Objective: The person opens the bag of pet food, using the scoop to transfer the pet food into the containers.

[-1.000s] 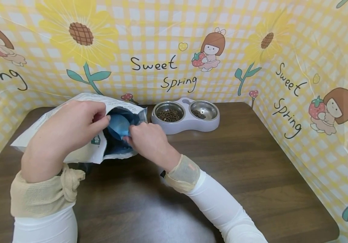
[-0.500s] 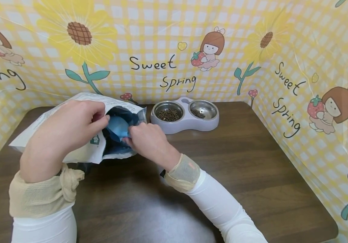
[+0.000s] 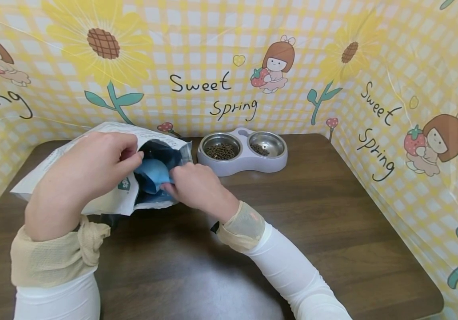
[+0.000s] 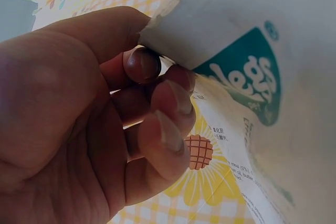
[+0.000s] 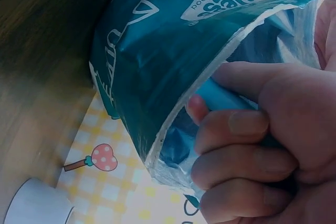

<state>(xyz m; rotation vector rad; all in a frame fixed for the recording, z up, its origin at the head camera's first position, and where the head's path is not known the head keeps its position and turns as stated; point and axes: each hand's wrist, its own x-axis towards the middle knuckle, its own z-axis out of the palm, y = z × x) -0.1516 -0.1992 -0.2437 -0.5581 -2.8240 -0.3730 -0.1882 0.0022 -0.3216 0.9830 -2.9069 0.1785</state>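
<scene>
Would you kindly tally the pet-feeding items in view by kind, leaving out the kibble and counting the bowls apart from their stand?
Food bag: 1
Blue scoop: 1
Steel bowls: 2
Lilac stand: 1
Total: 5

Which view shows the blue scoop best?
The head view: there the blue scoop shows its rounded bowl within the open bag, its handle in the right hand. The right wrist view shows only part, mostly hidden by that hand; the left wrist view shows none.
</scene>
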